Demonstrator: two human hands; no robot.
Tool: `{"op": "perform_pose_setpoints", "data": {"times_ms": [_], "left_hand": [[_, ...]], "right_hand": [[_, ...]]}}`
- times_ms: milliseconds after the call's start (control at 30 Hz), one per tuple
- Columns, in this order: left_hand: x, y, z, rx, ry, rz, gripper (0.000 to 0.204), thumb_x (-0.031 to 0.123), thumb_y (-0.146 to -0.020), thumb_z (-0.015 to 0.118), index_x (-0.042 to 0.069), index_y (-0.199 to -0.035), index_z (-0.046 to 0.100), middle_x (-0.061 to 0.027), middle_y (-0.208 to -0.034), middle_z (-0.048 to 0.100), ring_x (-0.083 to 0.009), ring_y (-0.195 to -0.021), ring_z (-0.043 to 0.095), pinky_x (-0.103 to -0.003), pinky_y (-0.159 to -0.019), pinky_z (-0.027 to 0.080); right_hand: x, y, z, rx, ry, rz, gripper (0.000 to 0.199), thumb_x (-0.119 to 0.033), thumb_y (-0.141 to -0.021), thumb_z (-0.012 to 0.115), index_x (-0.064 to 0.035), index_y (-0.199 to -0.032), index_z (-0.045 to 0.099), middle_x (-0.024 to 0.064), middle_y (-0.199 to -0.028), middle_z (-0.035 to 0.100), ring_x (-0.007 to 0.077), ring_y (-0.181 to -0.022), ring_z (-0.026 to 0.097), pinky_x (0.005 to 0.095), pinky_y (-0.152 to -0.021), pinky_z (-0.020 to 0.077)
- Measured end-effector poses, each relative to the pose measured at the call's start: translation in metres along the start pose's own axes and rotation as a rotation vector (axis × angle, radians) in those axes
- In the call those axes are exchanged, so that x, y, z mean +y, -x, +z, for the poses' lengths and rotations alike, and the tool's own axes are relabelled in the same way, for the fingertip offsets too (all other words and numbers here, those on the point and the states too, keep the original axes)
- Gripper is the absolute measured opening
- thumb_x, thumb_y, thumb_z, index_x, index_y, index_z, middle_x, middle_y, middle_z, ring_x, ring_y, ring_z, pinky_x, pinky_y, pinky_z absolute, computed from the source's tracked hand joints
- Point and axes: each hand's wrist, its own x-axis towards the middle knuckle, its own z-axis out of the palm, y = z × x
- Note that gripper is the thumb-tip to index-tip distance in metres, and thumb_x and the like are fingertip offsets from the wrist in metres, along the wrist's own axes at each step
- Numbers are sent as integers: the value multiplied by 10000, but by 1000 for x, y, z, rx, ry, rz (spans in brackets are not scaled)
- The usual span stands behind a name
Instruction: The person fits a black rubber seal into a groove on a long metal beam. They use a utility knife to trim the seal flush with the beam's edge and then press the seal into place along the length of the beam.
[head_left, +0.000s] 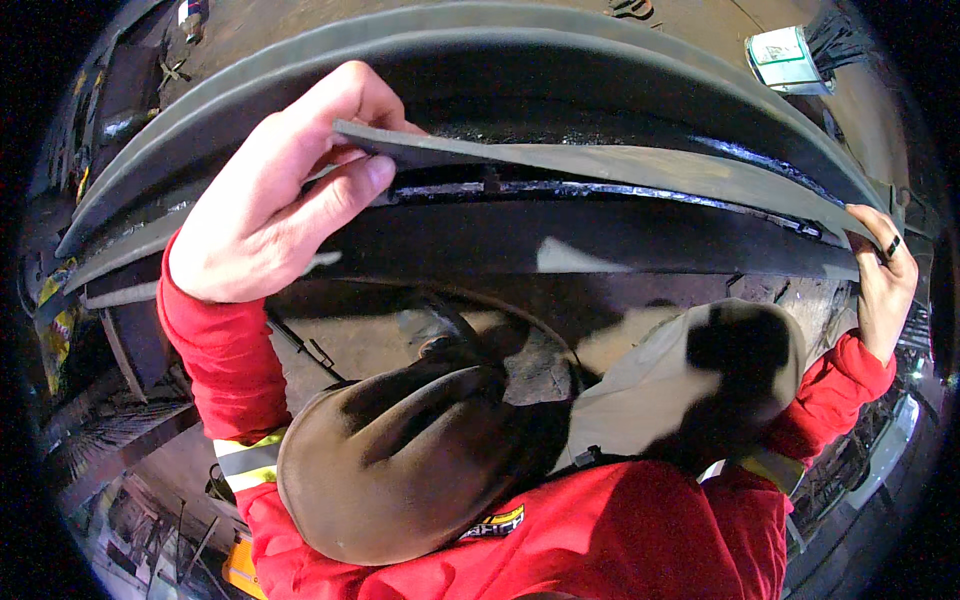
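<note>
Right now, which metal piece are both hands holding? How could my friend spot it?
Find the big dark curved steel frame spanning the picture. On top lies a thin, flat grey metal strip, pinched by the left hand at one end and the right hand at the other. Only it is flat and hand-held.

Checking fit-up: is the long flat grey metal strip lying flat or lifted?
Lifted: left hand and right hand hold the long flat grey metal strip by its ends.

Workshop interior, dim: rusty steel floor plate (340,345), dark metal racking (120,420) at left, white box (785,58) far right.
</note>
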Motion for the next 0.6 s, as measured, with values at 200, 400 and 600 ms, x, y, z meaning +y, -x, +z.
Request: {"op": "perform_pose_setpoints", "data": {"times_ms": [200,400,600], "left_hand": [[2,-4,-3,-66,36,-27,207,172,-931,518,7,-1023,436,-200,-1139,622,-176,-1037,538,-304,-939,376],[-2,-4,-1,-126,71,59,367,6,-807,528,-12,-1151,403,-210,-1241,550,-238,-1181,520,-361,-1043,350],[0,-5,6,-87,-3,67,523,-157,-722,505,-3,-1209,390,-189,-1236,525,-271,-1242,503,-400,-1076,370]], "right_hand": [[3,1,5,-15,-7,-35,309,109,-828,536,3,-1075,688,85,-1064,666,155,-1015,610,282,-901,490],[4,0,5,-13,56,-46,303,96,-827,535,3,-1073,686,87,-1069,668,158,-1016,612,281,-912,480],[7,0,6,-21,-6,-34,294,89,-827,547,5,-1073,684,84,-1064,670,159,-1009,614,279,-906,477]]}}
